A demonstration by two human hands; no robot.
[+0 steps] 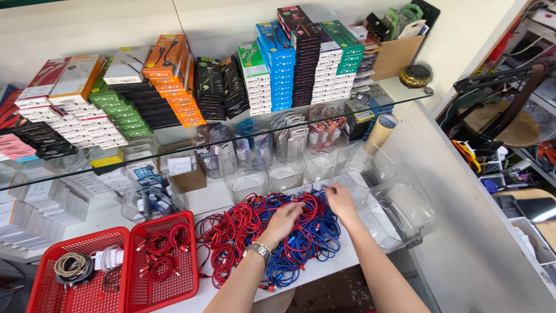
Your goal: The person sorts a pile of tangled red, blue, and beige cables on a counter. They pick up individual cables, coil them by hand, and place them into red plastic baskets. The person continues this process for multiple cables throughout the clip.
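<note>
Big tangle of red and blue coiled cables (272,235) is heaped on the white counter (341,264), and both hands are in it. The left hand (285,217) is curled down into the coils, gripping some; the right hand (340,200) lies loosely open on the blue ones. Looks like early days: only a few red coils lie in the red basket (165,264) beside the pile, while most sit unsorted. Clear tubs (399,211) are just behind.

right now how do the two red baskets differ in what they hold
The left red basket holds a beige cable coil and a white charger; the right red basket holds only red cable coils. The left one shows more bare mesh. Both are red, rectangular and sit side by side.
</note>
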